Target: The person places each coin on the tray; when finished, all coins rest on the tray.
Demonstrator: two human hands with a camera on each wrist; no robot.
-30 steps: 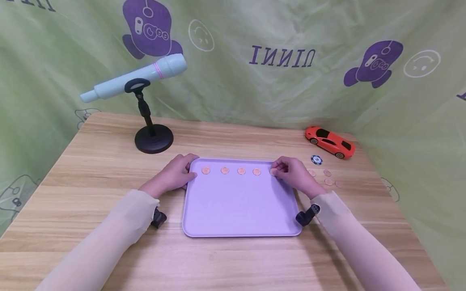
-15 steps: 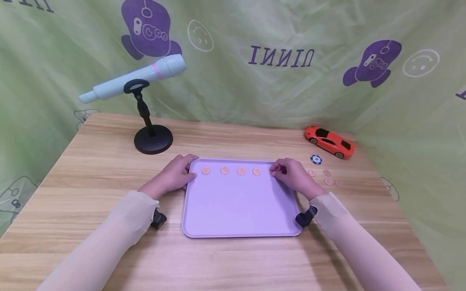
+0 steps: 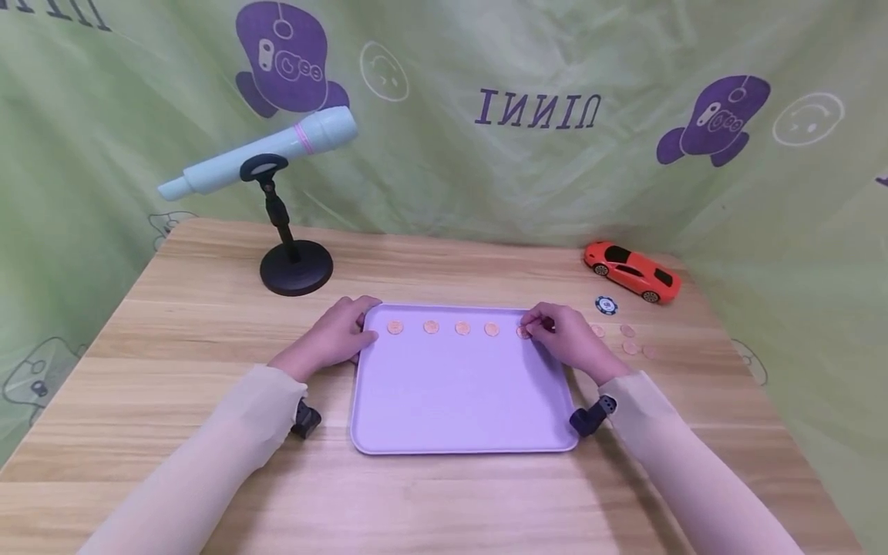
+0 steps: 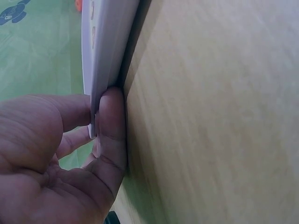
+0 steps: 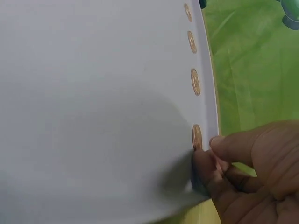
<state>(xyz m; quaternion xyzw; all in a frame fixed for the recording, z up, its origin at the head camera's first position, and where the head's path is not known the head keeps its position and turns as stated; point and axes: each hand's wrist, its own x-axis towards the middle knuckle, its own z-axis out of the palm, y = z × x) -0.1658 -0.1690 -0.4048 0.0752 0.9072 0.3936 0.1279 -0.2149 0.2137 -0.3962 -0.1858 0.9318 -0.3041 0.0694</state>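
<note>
A purple tray (image 3: 458, 393) lies on the wooden table, with a row of copper-coloured coins (image 3: 462, 328) along its far edge. My left hand (image 3: 340, 331) grips the tray's far left corner; in the left wrist view the thumb is on top of the rim (image 4: 105, 60) and fingers are underneath. At the far right corner, my right hand (image 3: 565, 339) touches the rightmost coin (image 5: 197, 136) with a fingertip. That coin lies flat on the tray, its near edge partly hidden by the finger. The right thumb is apart from the coin, beside the rim.
Several more coins (image 3: 630, 347) lie on the table right of the tray. Behind them are a blue-and-white poker chip (image 3: 607, 305) and a red toy car (image 3: 633, 272). At the back left, a light-blue toy telescope-like tube (image 3: 270, 152) rests on a black stand (image 3: 296, 267).
The right fingers have loosened slightly from the rightmost coin, and more of it shows on the tray. My left hand keeps its grip on the corner.
</note>
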